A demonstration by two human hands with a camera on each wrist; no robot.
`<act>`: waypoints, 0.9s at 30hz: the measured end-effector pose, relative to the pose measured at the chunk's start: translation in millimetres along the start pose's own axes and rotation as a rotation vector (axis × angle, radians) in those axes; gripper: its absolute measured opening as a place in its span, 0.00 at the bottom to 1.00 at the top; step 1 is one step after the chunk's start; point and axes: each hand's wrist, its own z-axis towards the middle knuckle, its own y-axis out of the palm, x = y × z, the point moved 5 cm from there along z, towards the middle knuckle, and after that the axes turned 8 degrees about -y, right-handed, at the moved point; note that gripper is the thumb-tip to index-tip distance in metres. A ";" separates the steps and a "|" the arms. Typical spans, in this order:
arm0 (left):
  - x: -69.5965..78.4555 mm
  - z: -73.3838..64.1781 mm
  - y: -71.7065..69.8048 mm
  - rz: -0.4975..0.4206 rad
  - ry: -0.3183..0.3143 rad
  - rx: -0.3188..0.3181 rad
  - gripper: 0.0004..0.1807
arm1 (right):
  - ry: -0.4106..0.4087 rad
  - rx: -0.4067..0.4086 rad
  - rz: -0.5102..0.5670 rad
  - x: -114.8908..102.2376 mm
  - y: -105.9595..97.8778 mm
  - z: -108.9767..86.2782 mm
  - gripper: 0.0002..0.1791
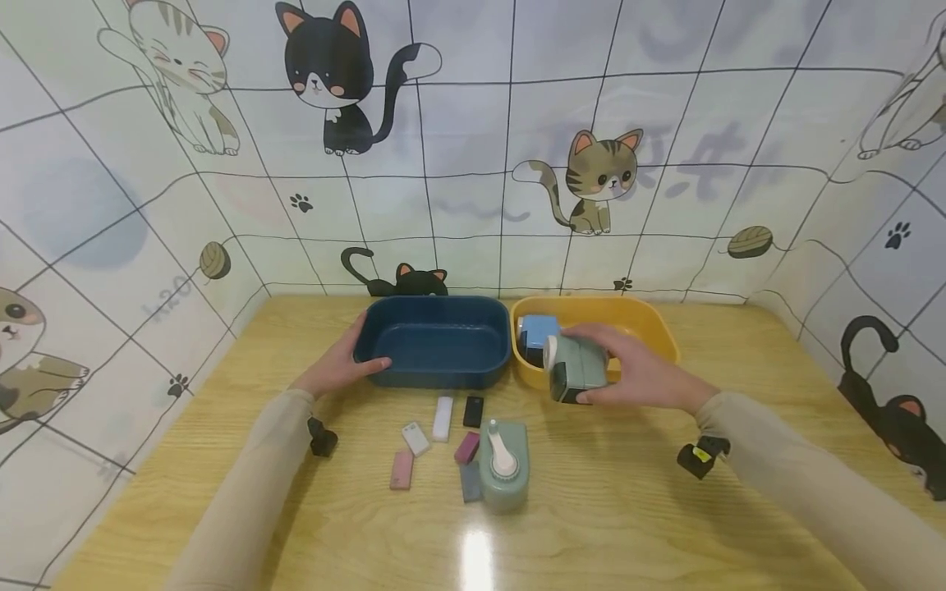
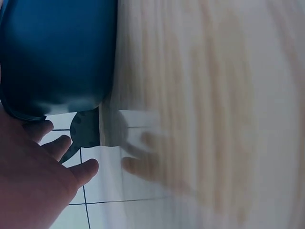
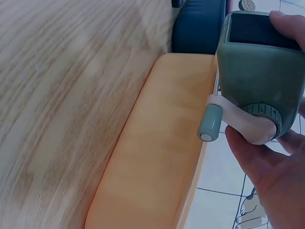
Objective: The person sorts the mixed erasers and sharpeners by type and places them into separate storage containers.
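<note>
My right hand (image 1: 628, 369) grips a grey-green pencil sharpener (image 1: 582, 364) at the front edge of the yellow bin (image 1: 650, 328). In the right wrist view, its pale crank (image 3: 248, 121) and dark panel (image 3: 262, 29) show. A blue boxy thing (image 1: 539, 332), partly hidden, lies in that bin. At the left end of the dark blue bin (image 1: 436, 379), my left hand (image 1: 343, 359) touches the side, its thumb over the front corner. Its visible fingers (image 2: 85, 172) are spread in the left wrist view. Another green crank sharpener (image 1: 506, 472) stands on the table.
Left of the standing sharpener lie several small rectangular blocks, among them a white one (image 1: 443, 419), a black one (image 1: 474, 411), a pink one (image 1: 401, 470) and a grey one (image 1: 470, 483). Behind the bins rises a wall covering (image 1: 473, 197) printed with cats.
</note>
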 end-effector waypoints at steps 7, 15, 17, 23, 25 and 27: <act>-2.2 0.0 0.2 -0.001 -0.007 -0.006 0.59 | 0.053 0.012 -0.018 8.7 -5.2 0.7 0.47; 0.3 2.4 -1.4 0.088 0.035 0.010 0.59 | 0.077 0.034 -0.055 14.8 -10.3 -1.1 0.46; 0.7 3.3 -2.1 0.115 0.044 0.015 0.59 | 0.092 0.035 -0.057 16.2 -11.4 -1.7 0.45; 3.9 3.0 -3.9 0.212 0.057 0.027 0.58 | 0.117 0.047 -0.052 23.3 -14.5 -2.4 0.45; 5.6 2.2 -4.7 0.243 0.060 0.033 0.58 | 0.124 0.054 -0.046 25.2 -15.8 -2.2 0.45; 7.5 1.3 -5.6 0.270 0.067 0.039 0.58 | 0.121 0.063 -0.044 26.0 -17.5 -1.6 0.45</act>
